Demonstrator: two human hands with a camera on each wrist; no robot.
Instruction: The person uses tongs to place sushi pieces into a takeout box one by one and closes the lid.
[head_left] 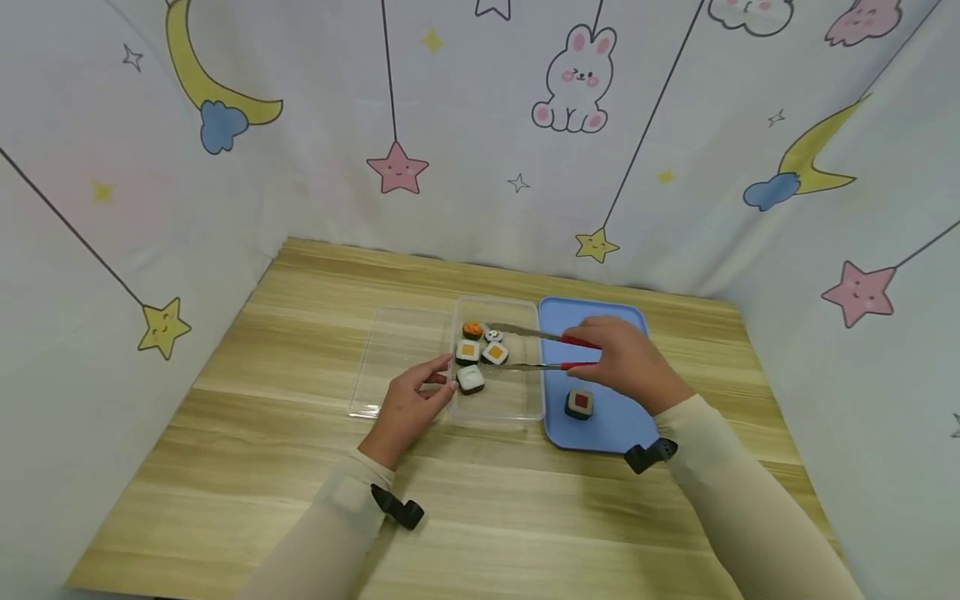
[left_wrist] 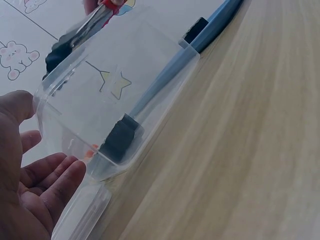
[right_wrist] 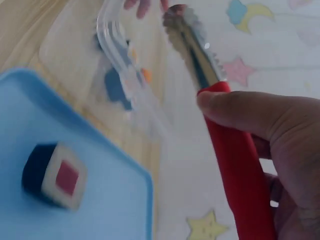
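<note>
My right hand [head_left: 633, 362] holds red-handled metal tongs [head_left: 577, 340]. The tongs' two arms stand apart over a clear plastic box [head_left: 517, 404], around a roll with a yellow centre [head_left: 495, 353] and a small round roll [head_left: 493, 335]. Whether the tips touch either roll, I cannot tell. Along the box's left side are an orange-topped piece [head_left: 472, 330], another yellow-centred roll [head_left: 468, 352] and a white-topped piece [head_left: 470, 380]. My left hand [head_left: 408, 408] rests against the box's left wall, its thumb [left_wrist: 20, 106] at the rim and fingers loosely extended.
A blue tray [head_left: 558, 433] stands right of the box, bearing one toy sushi roll with a red centre [head_left: 580, 403]. A clear lid [head_left: 397, 350] lies left of the box on the wooden table [head_left: 300, 500]. Printed curtains [head_left: 480, 225] surround the table's back and sides.
</note>
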